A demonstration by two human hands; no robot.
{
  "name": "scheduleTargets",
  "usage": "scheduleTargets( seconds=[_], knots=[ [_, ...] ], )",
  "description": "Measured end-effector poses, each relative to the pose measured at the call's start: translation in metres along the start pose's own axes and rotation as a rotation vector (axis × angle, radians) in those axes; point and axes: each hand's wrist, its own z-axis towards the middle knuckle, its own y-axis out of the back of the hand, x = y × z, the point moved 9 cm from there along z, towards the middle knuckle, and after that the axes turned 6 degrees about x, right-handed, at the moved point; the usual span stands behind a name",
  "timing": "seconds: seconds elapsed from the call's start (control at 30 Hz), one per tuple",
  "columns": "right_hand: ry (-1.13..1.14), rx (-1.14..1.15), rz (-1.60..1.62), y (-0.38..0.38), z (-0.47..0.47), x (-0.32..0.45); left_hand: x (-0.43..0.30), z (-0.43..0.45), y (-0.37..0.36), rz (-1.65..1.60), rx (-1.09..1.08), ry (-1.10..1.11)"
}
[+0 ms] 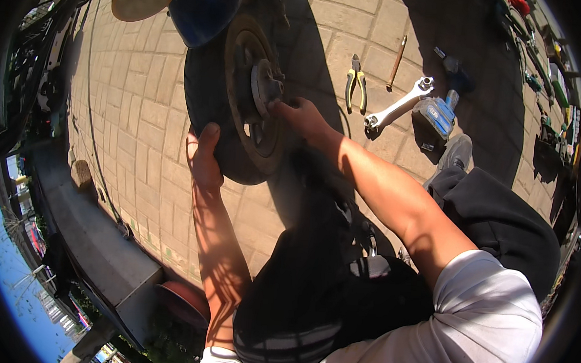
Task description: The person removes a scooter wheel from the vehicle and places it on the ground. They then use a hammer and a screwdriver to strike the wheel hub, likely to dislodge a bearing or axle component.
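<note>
A wheel with a black rubber tyre (201,98) and a rusty brown rim (267,164) stands upright before me. My left hand (205,157) grips the tyre at its lower left, thumb on the near side and fingers partly hidden behind. At the wheel's centre is a metal hub (262,86) with a short protruding end. My right hand (299,115) touches the lower part of this hub with thumb and curled fingers. Whether anything small is pinched there cannot be made out. A dark blue mudguard (205,12) overlaps the top of the tyre.
Right of the wheel, on brick paving, lie diagonal cutters (356,86), a long rusty bolt (397,64), a dog-bone wrench (398,106) and a blue cordless impact wrench (437,115). More tools (547,86) line the far right. A concrete ledge (95,235) and reddish basin (186,299) are lower left.
</note>
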Motion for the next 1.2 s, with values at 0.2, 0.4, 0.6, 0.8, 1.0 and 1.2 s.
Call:
scheduleTargets(
  seconds=[0.2,0.4,0.6,0.8,1.0,1.2],
  knots=[
    [0.060,0.152,0.116,0.001,0.008,-0.003,-0.001,-0.003,0.001,0.058,0.002,0.025],
    [0.007,-0.031,-0.014,0.007,-0.005,0.002,-0.005,-0.003,-0.001,0.050,0.031,-0.006],
    [-0.037,0.003,-0.073,0.027,-0.017,0.012,0.007,-0.004,0.025,0.097,0.011,0.013],
    [0.125,-0.214,-0.818,0.141,-0.030,0.068,0.015,-0.006,0.075,0.105,0.084,0.089],
    [0.333,-0.408,-1.180,0.209,-0.035,0.114,0.010,-0.010,0.081,0.082,0.165,0.135],
    [0.206,-0.048,-1.194,0.161,-0.046,0.070,0.004,-0.011,0.086,0.148,0.216,0.141]
  ],
)
